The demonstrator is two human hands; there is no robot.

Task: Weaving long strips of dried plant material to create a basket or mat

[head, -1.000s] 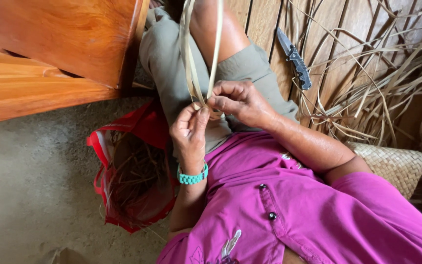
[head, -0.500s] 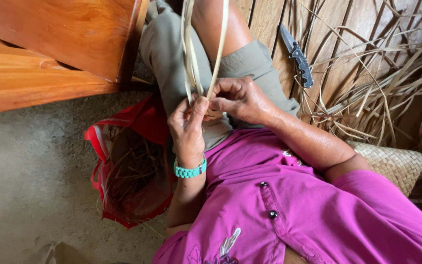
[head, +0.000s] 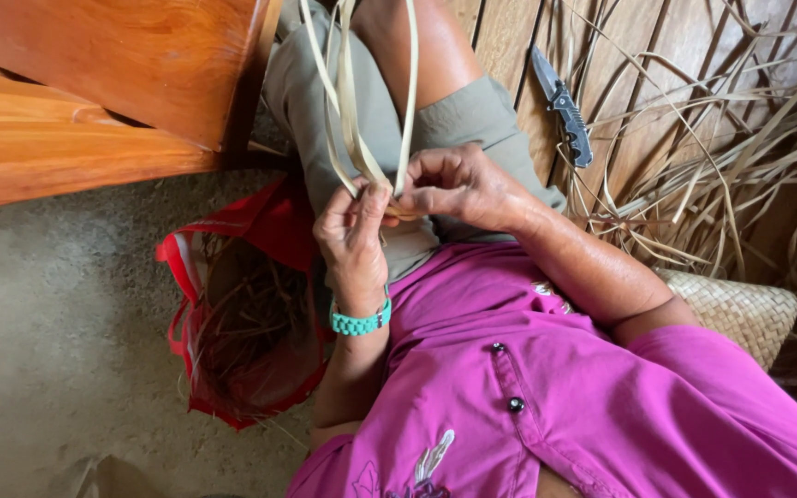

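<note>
A home weaving spot: wooden plank floor [head: 509, 37] strewn with dried leaf strips [head: 740, 138], a woven basket [head: 740, 309], a folding knife [head: 565, 106], and wooden furniture [head: 94, 101].

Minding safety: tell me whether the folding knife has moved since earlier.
No. The folding knife lies on the same wooden planks as before.

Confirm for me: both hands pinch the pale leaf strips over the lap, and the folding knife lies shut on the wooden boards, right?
Not quite. The folding knife lies open, blade out, on the boards, as the head view shows. Both the left hand and right hand do pinch the pale leaf strips over the lap.
</note>
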